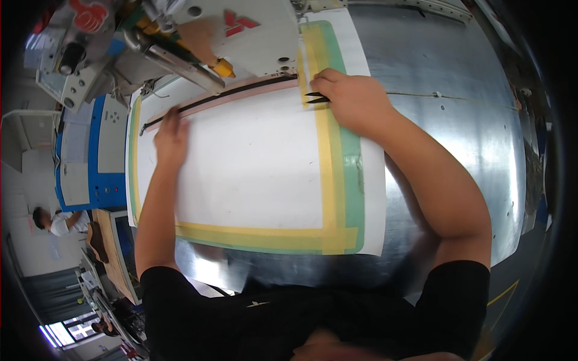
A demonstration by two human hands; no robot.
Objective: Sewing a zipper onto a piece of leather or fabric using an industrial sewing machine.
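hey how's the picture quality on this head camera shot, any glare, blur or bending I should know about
Head view: strong fisheye bending, so the white template sheet and metal table curve toward a black rim; bright glare on the table's near edge below the sheet; the left hand is motion-blurred, the right hand sharper; the sewing machine looks evenly lit; the background at lower left is small and dim.

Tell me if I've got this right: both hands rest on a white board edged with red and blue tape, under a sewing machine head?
Not quite. The head view shows the tape border on the white board is yellow and green, not red and blue. The left hand and right hand do rest on it, below the machine head.
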